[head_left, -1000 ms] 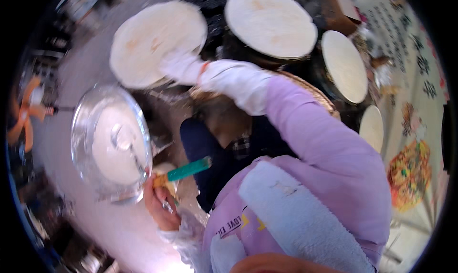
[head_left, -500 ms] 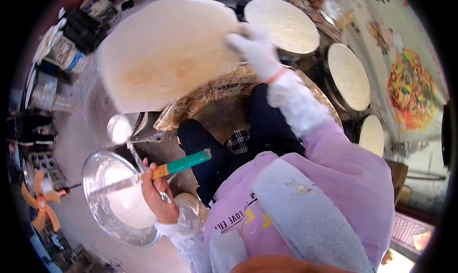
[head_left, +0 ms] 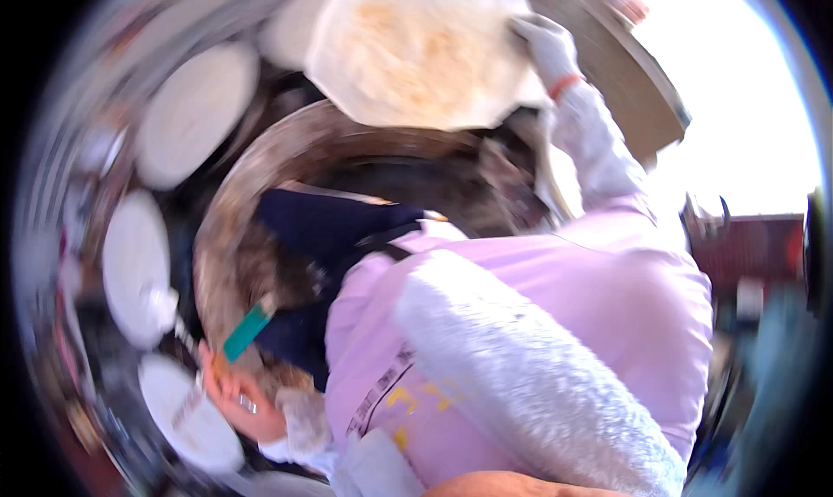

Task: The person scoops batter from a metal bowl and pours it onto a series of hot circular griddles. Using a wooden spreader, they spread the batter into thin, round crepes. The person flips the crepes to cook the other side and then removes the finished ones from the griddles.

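Note:
My right hand (head_left: 548,47), in a white glove, pinches the right edge of a big thin round pancake (head_left: 408,50). The pancake hangs at the top of the view, pale with golden-brown patches. At lower left, my bare left hand (head_left: 247,406) is wrapped round a spatula's green and orange handle (head_left: 245,332) and a ladle (head_left: 161,308) together. The ladle's bowl, coated white, is in front of a round griddle. The spatula's blade, blurred, points down and left over another griddle.
Round griddles covered in white curve along my left: a far one (head_left: 198,115), a middle one (head_left: 136,258) and a near one (head_left: 191,419). A worn brown circular rim (head_left: 227,210) surrounds my legs. To the upper right stands a brown board or tabletop (head_left: 607,72).
My body and view have turned to the right; the griddles now lie on my left. The pancake has swung along in my right hand. The glass bowl of batter has left view.

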